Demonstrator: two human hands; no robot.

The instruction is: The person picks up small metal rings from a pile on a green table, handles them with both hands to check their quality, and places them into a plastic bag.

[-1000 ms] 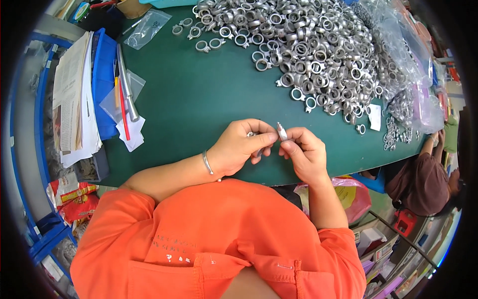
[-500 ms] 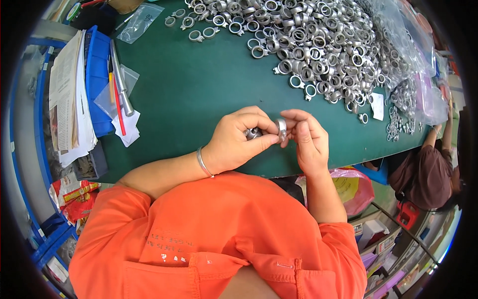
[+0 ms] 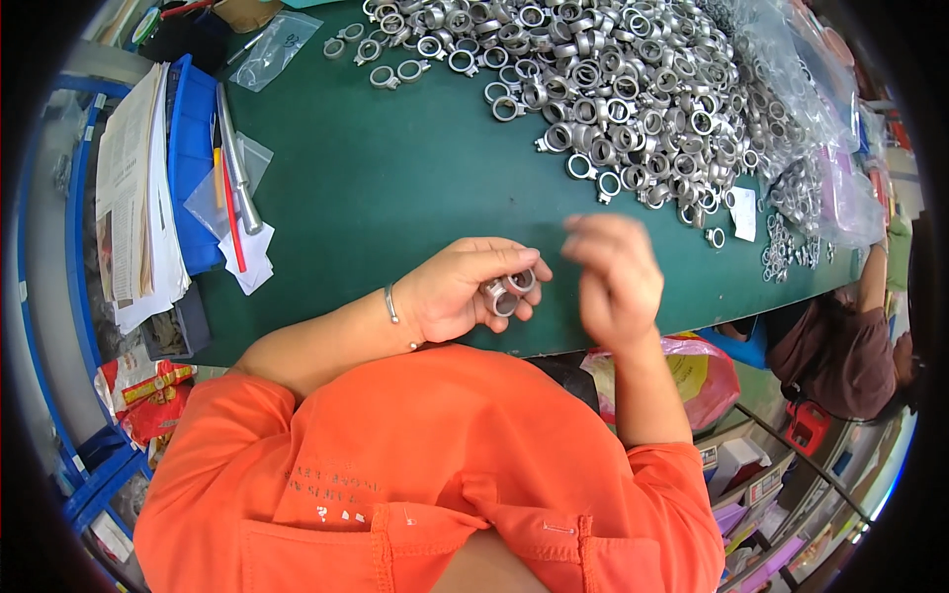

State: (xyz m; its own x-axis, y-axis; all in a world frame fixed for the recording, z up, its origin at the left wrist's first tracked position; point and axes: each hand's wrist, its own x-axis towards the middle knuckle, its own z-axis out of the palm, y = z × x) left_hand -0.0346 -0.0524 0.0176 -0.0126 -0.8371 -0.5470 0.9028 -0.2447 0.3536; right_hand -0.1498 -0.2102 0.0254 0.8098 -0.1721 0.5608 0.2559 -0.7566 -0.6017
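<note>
Head view: left hand [image 3: 460, 292] grips metal ring fittings [image 3: 506, 292]; right hand [image 3: 615, 282] blurred, grip indiscernible, above green table [image 3: 395, 188].

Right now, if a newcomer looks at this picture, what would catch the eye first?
First, the big heap of silver metal rings spread over the far right part of the green table. Next, the left hand near the table's front edge, holding a few of the same ring parts, with the blurred right hand raised beside it. At the left edge stands a blue bin with papers.
</note>
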